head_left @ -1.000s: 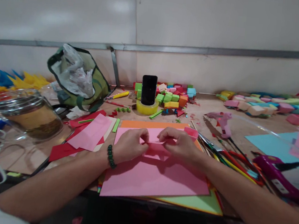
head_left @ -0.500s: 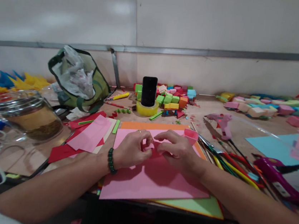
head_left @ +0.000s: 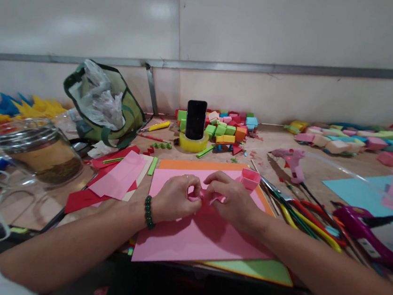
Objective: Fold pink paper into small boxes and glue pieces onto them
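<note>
Far to the left of the hands, a glass jar (head_left: 36,150) is standing on the desk (head_left: 325,169), with a green bag (head_left: 107,104) behind it and loose pink and red sheets (head_left: 115,178) lying nearer in. The left hand (head_left: 176,197), wearing a bead bracelet (head_left: 148,211), is curling its fingers and pinching one side of a small pink paper piece (head_left: 208,196). The right hand (head_left: 231,201) is pinching the other side, so both hands are meeting fingertip to fingertip, just above a large pink sheet (head_left: 200,235). A phone (head_left: 195,119) is standing on a tape roll (head_left: 192,143) beyond the hands, among coloured blocks (head_left: 227,127). A folded pink box (head_left: 250,179) is sitting just right of the right hand, then pencils (head_left: 302,211) and a glue gun (head_left: 292,161) farther right.

The piece is small and mostly hidden by the fingers, so a crease is likely going askew if either pinch slips. The right wrist is also working close to the box and could be nudging or crushing it.
</note>
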Available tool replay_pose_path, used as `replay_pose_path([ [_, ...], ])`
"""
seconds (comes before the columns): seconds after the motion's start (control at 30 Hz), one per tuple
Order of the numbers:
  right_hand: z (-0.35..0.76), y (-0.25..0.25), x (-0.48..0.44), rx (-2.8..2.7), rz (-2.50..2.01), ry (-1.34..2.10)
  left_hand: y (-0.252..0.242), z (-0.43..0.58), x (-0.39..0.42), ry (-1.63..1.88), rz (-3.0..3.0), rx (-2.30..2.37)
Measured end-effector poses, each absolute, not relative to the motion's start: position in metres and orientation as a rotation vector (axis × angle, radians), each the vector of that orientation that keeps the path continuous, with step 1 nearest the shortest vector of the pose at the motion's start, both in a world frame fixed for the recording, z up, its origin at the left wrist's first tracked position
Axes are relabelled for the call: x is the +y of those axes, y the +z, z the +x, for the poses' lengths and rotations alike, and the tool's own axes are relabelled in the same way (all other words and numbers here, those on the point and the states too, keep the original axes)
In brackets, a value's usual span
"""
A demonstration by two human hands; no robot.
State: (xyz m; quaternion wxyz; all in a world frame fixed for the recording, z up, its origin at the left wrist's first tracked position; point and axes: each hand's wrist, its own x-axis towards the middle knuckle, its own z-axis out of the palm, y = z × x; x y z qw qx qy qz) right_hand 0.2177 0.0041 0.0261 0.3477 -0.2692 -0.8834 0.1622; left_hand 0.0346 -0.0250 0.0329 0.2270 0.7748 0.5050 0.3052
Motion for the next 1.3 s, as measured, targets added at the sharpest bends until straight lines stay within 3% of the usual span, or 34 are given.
replay_pose_path([
  [0.2,0.221,0.044,-0.001,-2.252,-0.619,0.747,0.032,0.033,-0.024,0.859,2.170,1.388],
  [0.3,0.222,0.047,0.002,-2.148,-0.784,0.843,0.031,0.033,-0.023,0.869,2.172,1.407],
  [0.43,0.219,0.037,0.006,-2.008,-1.098,0.734,0.032,0.033,-0.023,0.864,2.165,1.447],
  [0.87,0.216,0.033,-0.004,-2.232,-0.939,0.387,0.042,0.033,-0.029,0.769,2.362,1.438],
  [1.3,0.211,0.034,0.000,-2.023,-0.929,0.610,0.039,0.031,-0.023,0.886,2.033,1.341],
])
